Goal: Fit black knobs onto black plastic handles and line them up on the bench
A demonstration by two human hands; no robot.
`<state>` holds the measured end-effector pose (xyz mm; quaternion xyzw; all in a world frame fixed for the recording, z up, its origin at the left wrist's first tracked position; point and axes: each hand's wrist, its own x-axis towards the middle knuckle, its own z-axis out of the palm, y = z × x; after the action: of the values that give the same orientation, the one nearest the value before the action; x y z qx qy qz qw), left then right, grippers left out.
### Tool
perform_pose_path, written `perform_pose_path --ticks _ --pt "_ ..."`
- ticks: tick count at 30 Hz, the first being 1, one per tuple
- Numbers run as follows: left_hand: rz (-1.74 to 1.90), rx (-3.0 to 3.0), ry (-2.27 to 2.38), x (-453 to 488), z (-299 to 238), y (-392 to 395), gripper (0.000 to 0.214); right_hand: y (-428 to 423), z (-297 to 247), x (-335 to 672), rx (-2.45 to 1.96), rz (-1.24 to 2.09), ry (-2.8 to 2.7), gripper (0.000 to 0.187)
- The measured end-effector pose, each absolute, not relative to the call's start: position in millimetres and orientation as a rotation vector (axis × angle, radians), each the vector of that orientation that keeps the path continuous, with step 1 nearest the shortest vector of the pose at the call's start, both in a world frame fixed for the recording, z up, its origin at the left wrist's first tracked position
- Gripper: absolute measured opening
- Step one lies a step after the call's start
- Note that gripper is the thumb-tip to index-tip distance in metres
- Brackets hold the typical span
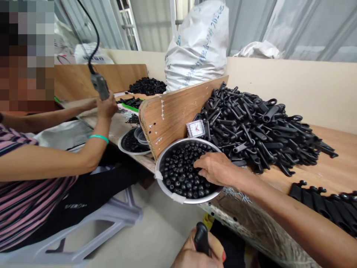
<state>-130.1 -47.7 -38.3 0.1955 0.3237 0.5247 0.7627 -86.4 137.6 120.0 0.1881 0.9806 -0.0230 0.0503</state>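
My left hand (196, 251) is at the bottom of the head view, wrapped round a black plastic handle (201, 238) whose rounded end points up. The rest of that handle is out of frame or hidden by the fingers. From the right, my right hand (214, 168) reaches into a metal bowl (167, 194) filled with small round black knobs (181, 171) that have holes. Its fingers are bent and drawn together over the knobs. Whatever is between the fingertips cannot be made out. Bits of white tape cover parts of the bowl's rim.
A heap of black plastic handles (251, 130) lies behind the bowl, beside a small clock (195, 128). Screws (237, 194) lie under my right forearm; a row of handles (326, 204) is at right. Left of a wooden divider (178, 111), a co-worker's hand (107, 106) grips a corded tool (99, 85).
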Motion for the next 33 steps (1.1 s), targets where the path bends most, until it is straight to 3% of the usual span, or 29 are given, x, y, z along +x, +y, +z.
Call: perform_pose_path --ticks 8,17,19,23,29,33 --pt "1.391 0.449 0.487 -110 -23 -38 0.027 139 108 -85 0.604 -0.316 2.99 0.028" --pt "1.541 0.469 0.826 -83 23 -45 0.021 127 112 -44 0.806 -0.661 3.17 0.022" --pt "1.571 0.525 0.924 -75 32 -42 0.023 116 112 -10 0.813 -0.986 3.225 0.021" --pt "1.527 0.66 1.063 -50 36 -32 0.025 81 95 64 0.914 -1.948 3.134 0.014" --pt "1.395 0.98 1.223 -5 20 -17 0.02 34 56 127 1.366 -2.422 2.929 0.015" --pt "1.297 1.154 1.334 12 15 -11 0.021 23 41 141 1.503 -2.5 2.961 0.015"
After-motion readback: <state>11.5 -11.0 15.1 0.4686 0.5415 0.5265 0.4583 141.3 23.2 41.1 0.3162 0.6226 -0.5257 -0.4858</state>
